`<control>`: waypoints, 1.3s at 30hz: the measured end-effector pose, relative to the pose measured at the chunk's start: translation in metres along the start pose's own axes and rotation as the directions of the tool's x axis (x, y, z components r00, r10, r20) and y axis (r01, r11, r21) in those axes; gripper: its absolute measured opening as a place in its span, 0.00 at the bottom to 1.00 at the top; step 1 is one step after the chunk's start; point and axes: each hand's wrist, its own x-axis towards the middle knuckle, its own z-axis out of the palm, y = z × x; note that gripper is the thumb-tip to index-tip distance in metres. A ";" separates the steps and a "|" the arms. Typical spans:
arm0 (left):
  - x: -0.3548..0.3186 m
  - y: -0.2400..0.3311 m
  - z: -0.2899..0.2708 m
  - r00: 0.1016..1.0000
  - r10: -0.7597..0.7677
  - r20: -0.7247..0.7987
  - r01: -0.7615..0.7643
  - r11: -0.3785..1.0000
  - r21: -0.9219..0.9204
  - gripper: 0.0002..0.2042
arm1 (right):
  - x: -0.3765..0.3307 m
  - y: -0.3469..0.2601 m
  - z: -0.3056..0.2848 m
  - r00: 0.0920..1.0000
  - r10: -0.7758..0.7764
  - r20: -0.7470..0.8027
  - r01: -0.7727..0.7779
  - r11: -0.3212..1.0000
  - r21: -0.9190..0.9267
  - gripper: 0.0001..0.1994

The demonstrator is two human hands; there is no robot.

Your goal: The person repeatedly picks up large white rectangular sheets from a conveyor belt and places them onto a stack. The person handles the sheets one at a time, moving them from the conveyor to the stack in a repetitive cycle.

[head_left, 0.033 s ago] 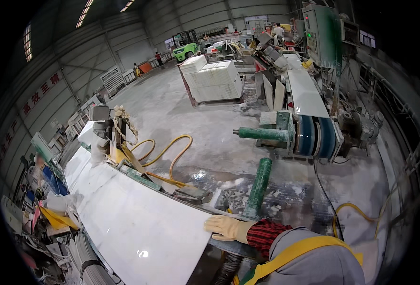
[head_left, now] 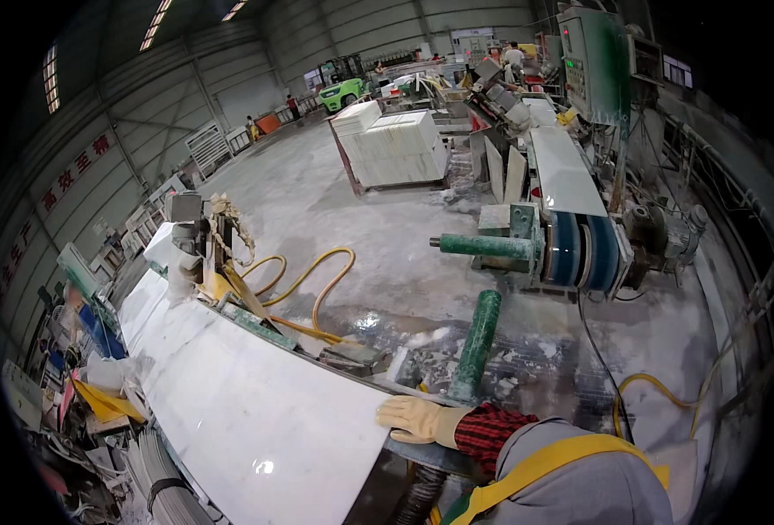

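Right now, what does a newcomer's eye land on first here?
First, the glossy white slab across the lower left, with the person's gloved right hand at its right edge. Next, the green cylinder just beyond that hand and the wide blue bands on the machine at right. Far back, near the top, a bright green forklift stands out.

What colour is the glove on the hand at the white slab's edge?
The glove is a pale cream, shown best in the head view.
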 end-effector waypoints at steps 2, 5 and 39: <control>0.003 0.002 0.002 1.000 0.003 0.000 -0.003 1.000 -0.008 0.27 | -0.003 0.001 -0.001 1.000 0.012 0.014 -0.012 1.000 -0.018 0.24; 0.000 0.004 0.003 1.000 -0.005 0.000 0.005 1.000 -0.012 0.27 | 0.000 -0.001 -0.005 1.000 0.005 0.016 -0.004 1.000 -0.017 0.24; -0.002 0.005 0.006 1.000 0.004 0.013 -0.003 0.999 -0.045 0.27 | -0.008 -0.011 -0.021 0.997 0.025 0.067 -0.025 1.000 -0.011 0.24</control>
